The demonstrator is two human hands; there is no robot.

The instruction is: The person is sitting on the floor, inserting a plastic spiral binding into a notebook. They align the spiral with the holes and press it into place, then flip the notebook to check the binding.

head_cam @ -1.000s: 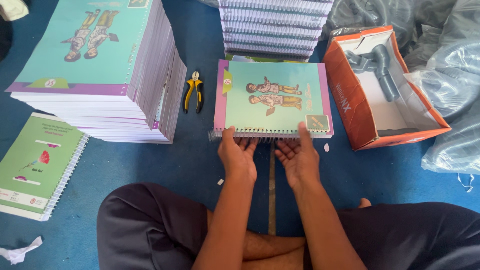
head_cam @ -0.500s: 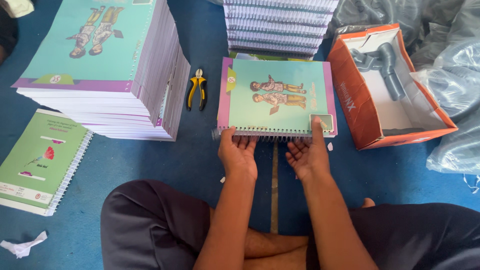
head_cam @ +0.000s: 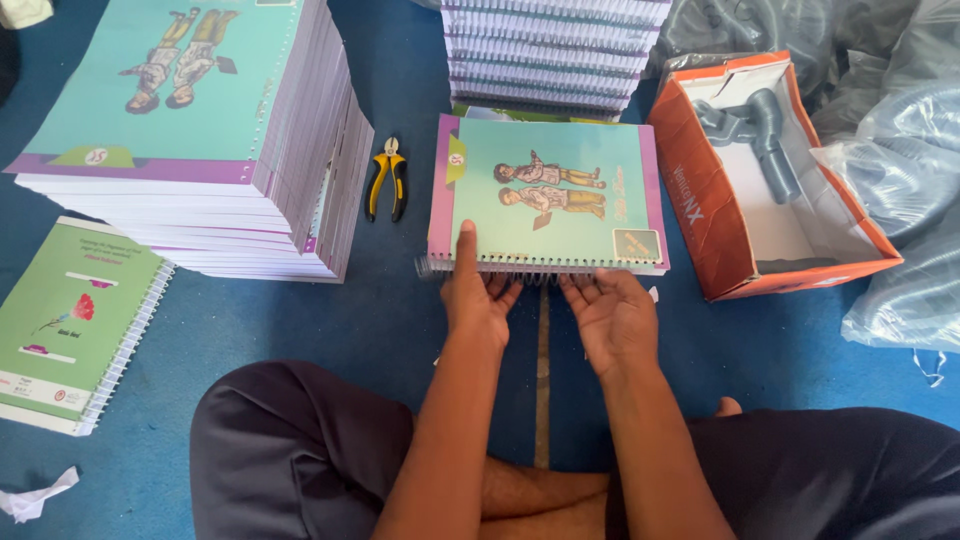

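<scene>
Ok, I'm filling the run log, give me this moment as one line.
left hand: thumb pressing teal notebook cover | right hand: palm up at spiral binding | pliers: untouched on floor

Both forearms reach forward side by side, left hand [head_cam: 478, 290] thumb extended, right hand [head_cam: 612, 318] palm-up, fingers loosely open.
</scene>
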